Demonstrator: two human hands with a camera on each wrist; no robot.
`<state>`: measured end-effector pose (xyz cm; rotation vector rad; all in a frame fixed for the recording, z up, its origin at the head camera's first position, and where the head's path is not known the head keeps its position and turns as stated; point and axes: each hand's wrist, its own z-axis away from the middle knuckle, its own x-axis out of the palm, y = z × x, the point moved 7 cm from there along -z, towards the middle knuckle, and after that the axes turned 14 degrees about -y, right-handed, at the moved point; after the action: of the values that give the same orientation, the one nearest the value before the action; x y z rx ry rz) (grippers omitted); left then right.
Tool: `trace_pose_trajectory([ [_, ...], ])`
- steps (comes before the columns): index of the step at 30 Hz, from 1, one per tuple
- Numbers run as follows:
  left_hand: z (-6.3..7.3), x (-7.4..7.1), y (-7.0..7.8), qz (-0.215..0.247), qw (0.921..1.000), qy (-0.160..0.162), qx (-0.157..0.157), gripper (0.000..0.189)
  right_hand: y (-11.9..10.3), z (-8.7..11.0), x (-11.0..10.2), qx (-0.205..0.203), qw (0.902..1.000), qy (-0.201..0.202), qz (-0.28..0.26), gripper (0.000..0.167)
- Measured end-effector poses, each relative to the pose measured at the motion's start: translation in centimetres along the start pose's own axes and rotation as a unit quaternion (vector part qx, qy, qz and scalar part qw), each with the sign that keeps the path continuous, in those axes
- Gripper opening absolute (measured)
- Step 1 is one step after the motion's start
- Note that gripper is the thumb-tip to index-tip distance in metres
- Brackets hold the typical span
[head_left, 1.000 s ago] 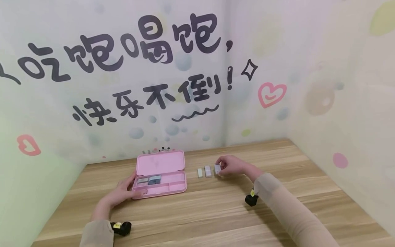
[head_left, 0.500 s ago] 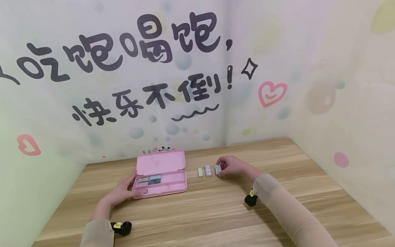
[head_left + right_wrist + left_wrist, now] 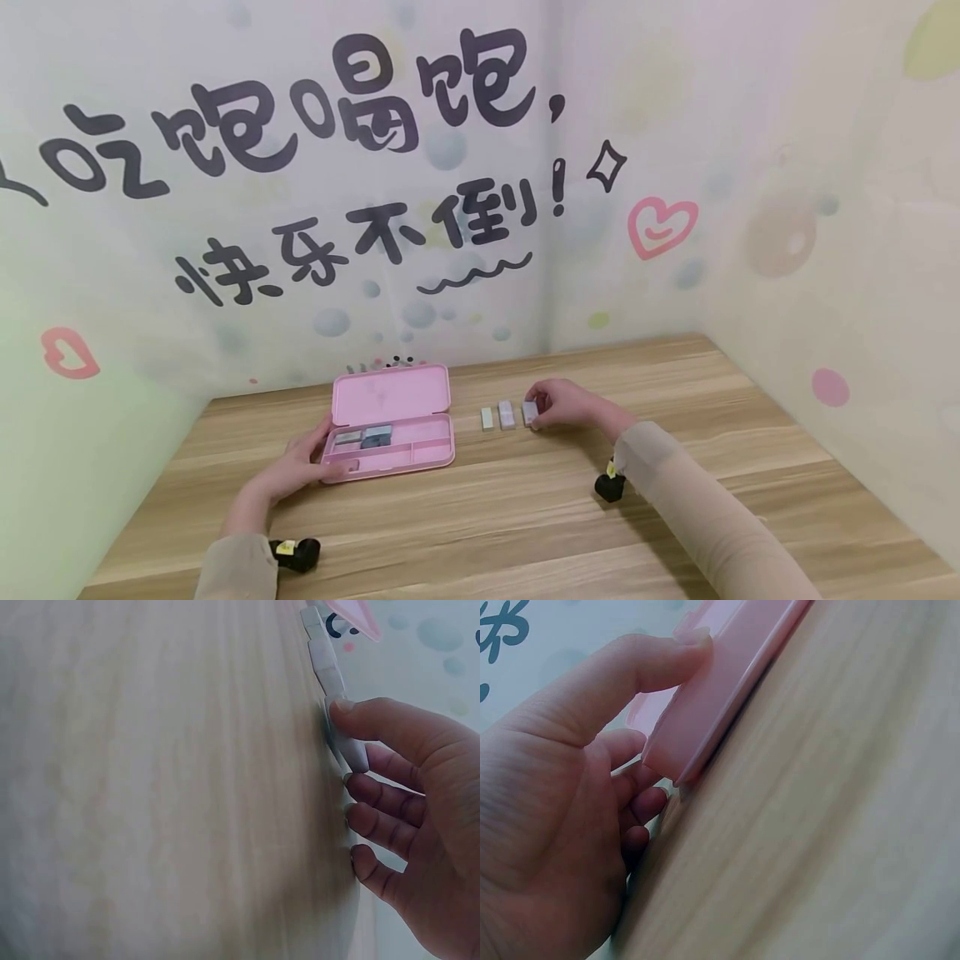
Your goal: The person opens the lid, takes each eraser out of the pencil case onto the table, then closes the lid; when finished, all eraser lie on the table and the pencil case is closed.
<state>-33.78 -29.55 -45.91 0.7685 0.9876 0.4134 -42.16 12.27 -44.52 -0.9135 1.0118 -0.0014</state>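
An open pink pencil case (image 3: 431,429) lies toward the back of the table, lid tilted up behind it. My left hand (image 3: 288,469) grips its left end; the left wrist view shows the thumb (image 3: 671,664) on its front wall and fingers round the end. A blue-grey block (image 3: 377,436) and a paler one (image 3: 348,437) lie in its rear compartment. Right of the case, a pale green eraser (image 3: 487,419) and a lavender eraser (image 3: 506,415) stand in a row. At the row's right end, my right hand (image 3: 566,402) pinches a pale lavender eraser (image 3: 529,413) at the tabletop.
A wood-grain table (image 3: 480,533) runs up to a printed wall sheet (image 3: 480,333) just behind the case. Black wrist cameras hang under both sleeves, the right one (image 3: 610,486) above the table.
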Motion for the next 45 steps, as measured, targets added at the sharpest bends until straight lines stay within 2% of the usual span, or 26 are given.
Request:
trace_pose_trajectory([
  [26,0.1,0.1,0.3,-0.003,0.9999,-0.004,0.015,0.107,0.3,-0.3,0.0,0.009,0.9996,-0.001,0.026,0.037],
  [30,0.0,0.1,0.1,-0.006,1.0,-0.003,0.008,0.107,0.0,-0.3,0.0,0.004,0.9994,-0.005,0.035,0.038],
  [34,0.1,0.0,0.0,-0.012,0.9999,-0.001,-0.002,0.107,-0.5,-0.3,-0.1,0.003,0.9988,-0.015,0.047,0.042],
  [39,0.3,0.0,0.2,-0.018,0.9998,0.0,0.001,0.107,-1.5,-0.3,-0.9,0.021,0.9962,-0.026,0.08,0.048],
  [45,0.3,0.1,0.1,-0.014,0.9999,-0.001,0.004,0.106,-4.4,-1.6,-1.7,0.011,0.9956,-0.032,0.088,0.045],
])
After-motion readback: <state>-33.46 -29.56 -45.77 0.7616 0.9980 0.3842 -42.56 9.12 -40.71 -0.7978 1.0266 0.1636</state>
